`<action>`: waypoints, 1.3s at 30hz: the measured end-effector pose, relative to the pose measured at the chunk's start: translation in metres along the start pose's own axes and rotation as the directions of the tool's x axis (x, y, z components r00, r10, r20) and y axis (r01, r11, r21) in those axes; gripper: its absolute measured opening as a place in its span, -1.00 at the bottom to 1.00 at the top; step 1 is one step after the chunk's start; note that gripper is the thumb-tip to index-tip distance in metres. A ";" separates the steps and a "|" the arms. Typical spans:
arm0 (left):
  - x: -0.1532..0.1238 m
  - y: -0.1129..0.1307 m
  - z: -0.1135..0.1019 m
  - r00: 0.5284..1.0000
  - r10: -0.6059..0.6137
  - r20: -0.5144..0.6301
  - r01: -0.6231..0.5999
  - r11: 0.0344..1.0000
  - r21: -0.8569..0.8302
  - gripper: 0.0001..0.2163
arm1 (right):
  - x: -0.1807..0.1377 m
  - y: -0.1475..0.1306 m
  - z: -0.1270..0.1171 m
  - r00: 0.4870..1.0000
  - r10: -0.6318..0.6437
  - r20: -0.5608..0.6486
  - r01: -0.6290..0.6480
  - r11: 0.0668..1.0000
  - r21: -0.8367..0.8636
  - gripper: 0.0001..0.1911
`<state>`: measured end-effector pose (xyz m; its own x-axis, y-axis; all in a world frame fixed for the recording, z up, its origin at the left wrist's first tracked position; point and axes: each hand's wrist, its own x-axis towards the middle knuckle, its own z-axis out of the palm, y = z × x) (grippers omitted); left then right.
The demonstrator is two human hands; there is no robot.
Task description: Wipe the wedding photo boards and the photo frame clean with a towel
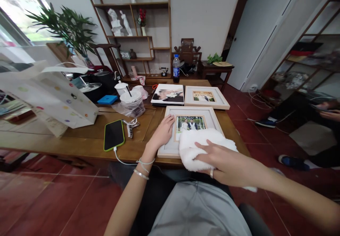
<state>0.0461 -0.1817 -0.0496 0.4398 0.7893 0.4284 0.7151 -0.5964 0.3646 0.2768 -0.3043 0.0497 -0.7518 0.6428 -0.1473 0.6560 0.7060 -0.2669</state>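
Note:
A light wooden picture frame with a photo of two people lies flat at the table's front edge. My left hand rests on its left side, fingers stretched out over the pale border. In my right hand is a fluffy white cloth, pressed on the frame's lower right part and covering the photo's lower edge. The thumb and fingers are closed on the cloth. Just behind lie a second picture frame and a photo book with a couple on its cover.
Left on the wooden table are a charging phone, a clear-wrapped item, a lidded cup, a blue box and a paper bag. A bottle stands behind. Someone sits at right, a shoe showing.

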 end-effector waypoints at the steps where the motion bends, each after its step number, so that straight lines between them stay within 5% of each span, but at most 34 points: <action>1: 0.000 0.000 0.000 1.000 -0.001 0.002 0.001 1.000 0.001 -0.62 | 0.000 -0.001 0.005 1.000 -0.002 -0.022 0.002 1.000 0.002 -0.63; 8: -0.001 -0.002 0.002 1.000 0.011 -0.006 -0.011 1.000 -0.006 -0.63 | 0.027 0.031 0.023 0.979 -0.028 -0.200 0.004 0.993 -0.119 -0.58; 15: 0.000 -0.003 0.002 1.000 0.011 -0.003 -0.011 1.000 -0.002 -0.63 | 0.071 0.099 0.006 0.954 -0.002 -0.298 -0.098 0.942 -0.321 -0.60; 20: 0.000 -0.004 0.003 1.000 0.009 0.002 -0.009 1.000 -0.007 -0.63 | 0.093 0.121 0.000 0.941 0.016 -0.338 -0.148 0.918 -0.368 -0.53; 25: 0.000 -0.003 0.002 1.000 0.005 0.000 -0.005 1.000 -0.016 -0.63 | 0.083 0.106 0.002 0.967 -0.022 -0.252 -0.056 0.953 -0.298 -0.54; 32: 0.000 -0.003 0.002 1.000 0.015 -0.014 -0.015 1.000 -0.018 -0.64 | 0.028 0.042 0.006 0.997 0.006 -0.074 -0.007 1.000 -0.018 -0.53; 39: 0.000 -0.003 0.002 1.000 0.004 0.009 -0.004 1.000 0.006 -0.63 | 0.007 -0.004 0.014 0.997 0.003 -0.083 0.006 0.994 0.106 -0.63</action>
<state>0.0445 -0.1793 -0.0522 0.4471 0.7883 0.4226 0.7166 -0.5985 0.3582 0.2680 -0.3069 0.0362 -0.7419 0.6670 -0.0686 0.6405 0.6746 -0.3671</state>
